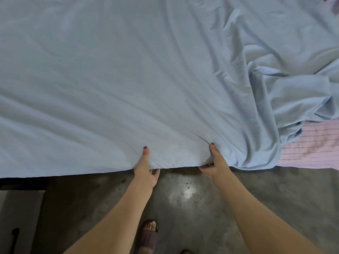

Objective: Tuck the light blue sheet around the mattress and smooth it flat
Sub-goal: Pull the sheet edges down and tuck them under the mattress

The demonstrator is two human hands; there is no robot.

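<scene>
Light blue sheet (128, 74) is pinched at the mattress's near edge by left hand (145, 169) and right hand (213, 162), ready for tucking; loose folds bunch at three o'clock.

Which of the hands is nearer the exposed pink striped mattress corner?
Right. The right hand grips the light blue sheet edge closer to the pink striped mattress corner; the left hand is farther away.

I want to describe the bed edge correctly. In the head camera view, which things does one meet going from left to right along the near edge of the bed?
Flat light blue sheet → left hand → right hand → bunched fold of the sheet → uncovered pink striped fabric.
</scene>
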